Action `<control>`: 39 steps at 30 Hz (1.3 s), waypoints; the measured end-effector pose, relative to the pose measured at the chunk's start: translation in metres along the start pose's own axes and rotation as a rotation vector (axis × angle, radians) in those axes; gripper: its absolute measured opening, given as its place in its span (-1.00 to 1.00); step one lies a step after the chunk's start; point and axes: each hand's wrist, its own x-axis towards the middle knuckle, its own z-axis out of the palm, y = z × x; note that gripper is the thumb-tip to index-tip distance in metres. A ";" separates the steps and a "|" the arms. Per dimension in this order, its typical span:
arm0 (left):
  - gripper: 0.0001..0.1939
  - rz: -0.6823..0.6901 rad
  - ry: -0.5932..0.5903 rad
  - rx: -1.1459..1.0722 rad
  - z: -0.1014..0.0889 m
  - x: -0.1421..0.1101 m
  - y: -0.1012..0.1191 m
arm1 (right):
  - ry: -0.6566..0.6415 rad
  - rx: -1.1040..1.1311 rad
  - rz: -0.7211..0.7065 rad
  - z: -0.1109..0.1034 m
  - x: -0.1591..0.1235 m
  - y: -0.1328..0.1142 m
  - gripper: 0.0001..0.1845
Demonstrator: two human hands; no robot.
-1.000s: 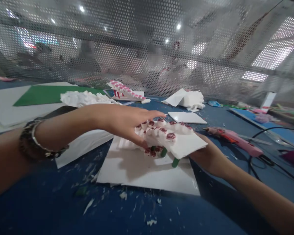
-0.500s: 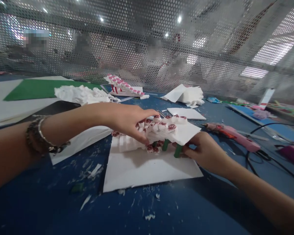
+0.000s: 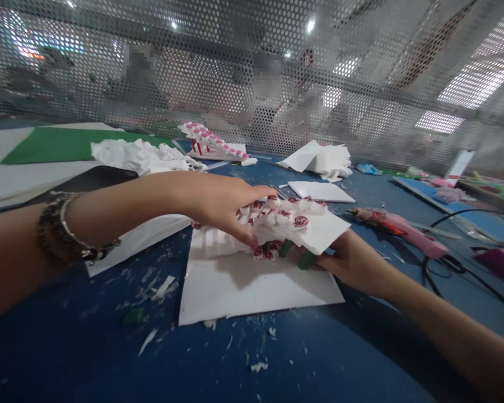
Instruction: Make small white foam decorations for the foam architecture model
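A small white foam-board model (image 3: 325, 232) stands in front of me, its raised strip trimmed with white bits and dark red swirls. Green posts (image 3: 306, 259) hold that strip over a white base sheet (image 3: 252, 294), and they lean. From the left, my left hand (image 3: 222, 204) grips the decorated part between thumb and fingers. My right hand (image 3: 357, 260) is at the right end, closed around the edge by the posts; its fingertips are partly hidden beneath the strip. Low white steps lie on the base below my left hand.
A pink glue gun (image 3: 407, 232) with a black cable lies to the right. Farther back are a similar pink-dotted model (image 3: 214, 143), a white crumpled pile (image 3: 138, 157), stacked white sheets (image 3: 327, 159) and a green sheet (image 3: 79, 140). White scraps litter the blue table (image 3: 109, 352).
The raised strip has shifted slightly right and down, and its green posts lean more. Both hands keep their hold. The camera view has moved a little.
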 end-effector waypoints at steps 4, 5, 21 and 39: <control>-0.24 0.013 -0.009 -0.026 0.001 0.000 0.000 | 0.010 -0.060 -0.054 -0.001 0.001 -0.003 -0.79; -0.24 0.015 -0.011 -0.025 0.001 0.000 0.000 | 0.021 -0.072 -0.070 -0.001 0.001 -0.003 -0.79; -0.21 0.004 -0.028 0.012 0.000 0.000 0.002 | 0.038 -0.193 -0.066 -0.001 0.001 -0.005 -0.75; -0.25 -0.035 -0.050 -0.098 -0.015 -0.008 0.009 | 0.291 0.005 0.004 -0.011 0.000 -0.017 -0.78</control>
